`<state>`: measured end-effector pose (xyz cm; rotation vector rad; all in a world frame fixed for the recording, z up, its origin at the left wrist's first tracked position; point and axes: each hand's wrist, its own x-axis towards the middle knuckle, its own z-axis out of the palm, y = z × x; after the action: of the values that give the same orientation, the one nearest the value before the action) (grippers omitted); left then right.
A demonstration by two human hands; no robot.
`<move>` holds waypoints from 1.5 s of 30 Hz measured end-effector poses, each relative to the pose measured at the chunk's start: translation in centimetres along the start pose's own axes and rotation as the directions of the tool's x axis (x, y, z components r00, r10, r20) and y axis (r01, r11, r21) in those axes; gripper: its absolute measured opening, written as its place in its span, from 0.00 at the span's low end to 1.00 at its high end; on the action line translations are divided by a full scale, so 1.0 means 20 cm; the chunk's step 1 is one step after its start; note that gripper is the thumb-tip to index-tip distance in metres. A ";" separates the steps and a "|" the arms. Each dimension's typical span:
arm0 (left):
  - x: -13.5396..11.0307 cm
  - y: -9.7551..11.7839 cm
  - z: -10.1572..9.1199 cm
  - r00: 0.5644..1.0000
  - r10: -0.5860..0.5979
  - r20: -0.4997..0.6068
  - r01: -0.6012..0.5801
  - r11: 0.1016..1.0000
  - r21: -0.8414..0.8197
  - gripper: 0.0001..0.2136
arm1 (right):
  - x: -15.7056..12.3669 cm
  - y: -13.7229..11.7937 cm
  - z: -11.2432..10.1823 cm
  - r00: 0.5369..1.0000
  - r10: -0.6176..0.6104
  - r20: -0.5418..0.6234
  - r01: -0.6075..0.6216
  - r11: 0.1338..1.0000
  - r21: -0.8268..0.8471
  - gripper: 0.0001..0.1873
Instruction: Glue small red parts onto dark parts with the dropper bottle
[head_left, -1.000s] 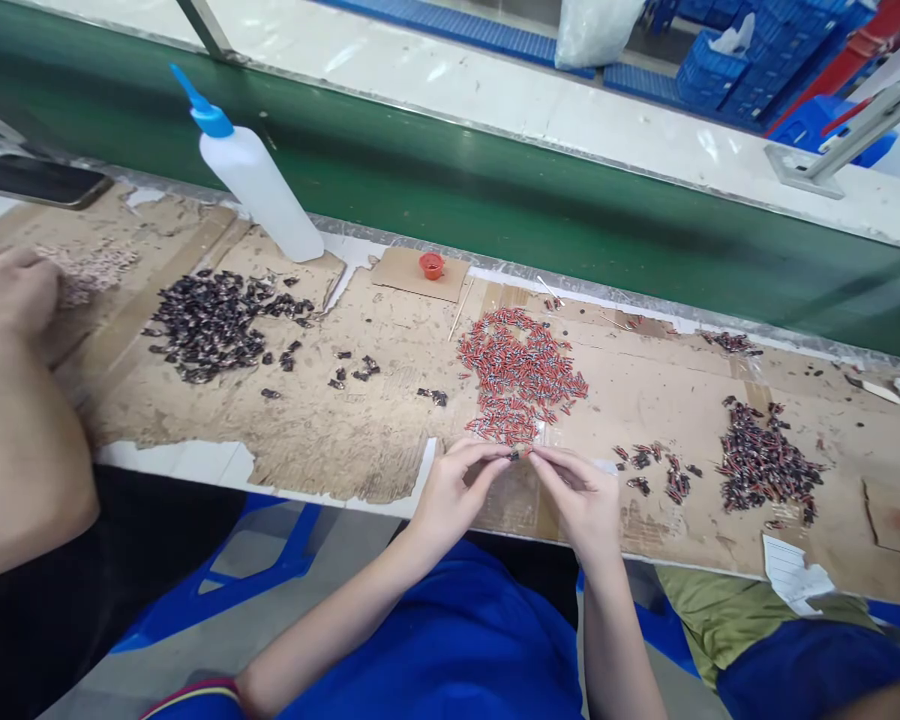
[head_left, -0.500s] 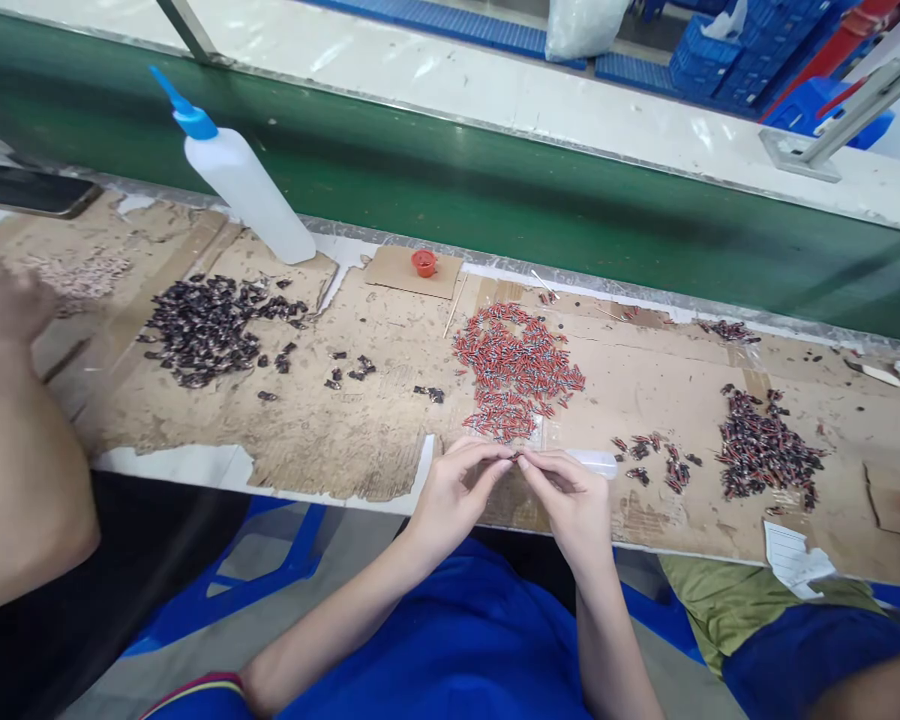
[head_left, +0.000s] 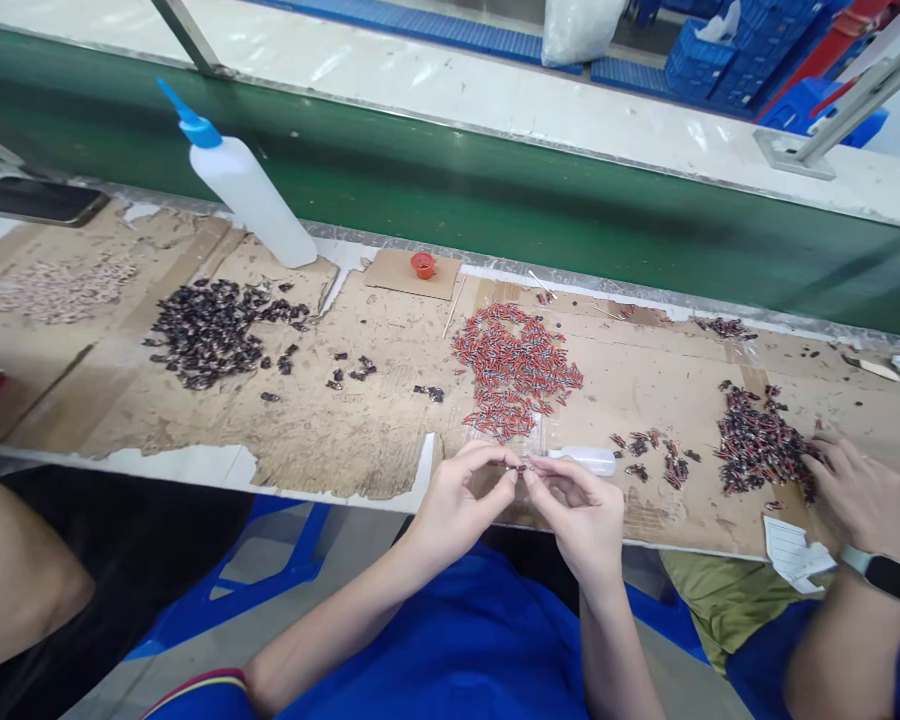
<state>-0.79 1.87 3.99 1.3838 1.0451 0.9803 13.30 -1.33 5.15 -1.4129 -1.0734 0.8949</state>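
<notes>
Both hands meet at the front edge of the cardboard-covered bench. My left hand (head_left: 461, 500) is closed in a pinch on one end of a small dark part (head_left: 520, 468). From the other side, my right hand (head_left: 585, 510) pinches the same part; its detail is too small to make out. Just beyond my fingertips lies a heap of small red-and-silver parts (head_left: 517, 365). Beside my right hand a small translucent tube or bottle (head_left: 589, 460) lies flat. Several dark-and-red pieces (head_left: 675, 468) are scattered to its right.
Left of centre are a pile of black parts (head_left: 206, 335) and a tilted white squeeze bottle (head_left: 251, 200). A red cup (head_left: 422, 265) sits on cardboard (head_left: 390, 275). At right, a co-worker's hand (head_left: 866, 490) touches a dark-and-red pile (head_left: 761, 440). A green barrier (head_left: 450, 185) runs behind.
My hands have drawn slightly apart, leaving the small dark part more visible between the fingertips. A co-worker's hand has come in at the right pile; another person's hand has left the far left.
</notes>
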 end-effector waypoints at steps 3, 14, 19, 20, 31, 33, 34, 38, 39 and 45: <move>0.00 0.00 0.01 1.000 0.002 0.020 -0.002 1.000 0.007 0.05 | 0.00 0.01 -0.01 1.000 -0.011 0.020 0.011 1.000 0.018 0.07; 0.12 -0.07 -0.15 0.961 0.277 0.000 -0.256 0.885 0.389 0.14 | 0.09 0.09 -0.32 0.887 -0.320 -0.332 0.100 0.837 -0.538 0.09; 0.27 -0.23 -0.41 0.937 0.346 -0.041 -0.216 0.667 0.713 0.15 | 0.09 0.15 -0.48 0.913 -0.407 0.019 0.279 0.592 -0.756 0.19; 0.29 -0.26 -0.45 0.943 0.334 -0.008 -0.219 0.636 0.739 0.15 | 0.09 0.16 -0.48 0.916 -0.383 0.118 0.335 0.571 -0.749 0.22; 0.25 -0.25 -0.51 0.968 0.250 0.006 -0.182 0.686 0.704 0.13 | 0.09 0.24 -0.43 0.966 -0.205 0.155 0.257 0.757 -0.601 0.18; 0.21 -0.20 -0.45 0.970 0.242 0.014 -0.203 0.780 0.591 0.11 | 0.07 0.25 -0.41 0.985 -0.166 0.035 0.161 0.844 -0.511 0.19; 0.18 -0.18 -0.41 0.970 0.239 0.039 -0.224 0.824 0.521 0.09 | 0.06 0.26 -0.40 0.987 -0.156 -0.031 0.126 0.885 -0.449 0.18; 0.12 -0.19 -0.21 0.955 0.256 0.146 -0.293 0.881 0.372 0.07 | 0.05 0.31 -0.33 0.943 -0.139 -0.302 0.121 0.990 -0.079 0.17; 0.12 -0.21 -0.17 0.944 0.284 0.165 -0.327 0.863 0.384 0.08 | 0.05 0.32 -0.31 0.929 -0.114 -0.351 0.128 0.992 0.019 0.17; 0.09 -0.31 -0.09 0.909 0.411 0.066 -0.384 0.768 0.512 0.07 | 0.07 0.29 -0.19 0.946 0.083 -0.312 -0.014 0.976 0.217 0.13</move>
<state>-2.42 4.27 -2.13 2.1050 1.1238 1.0857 18.11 -1.26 -0.13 -1.3529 -0.6800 0.7577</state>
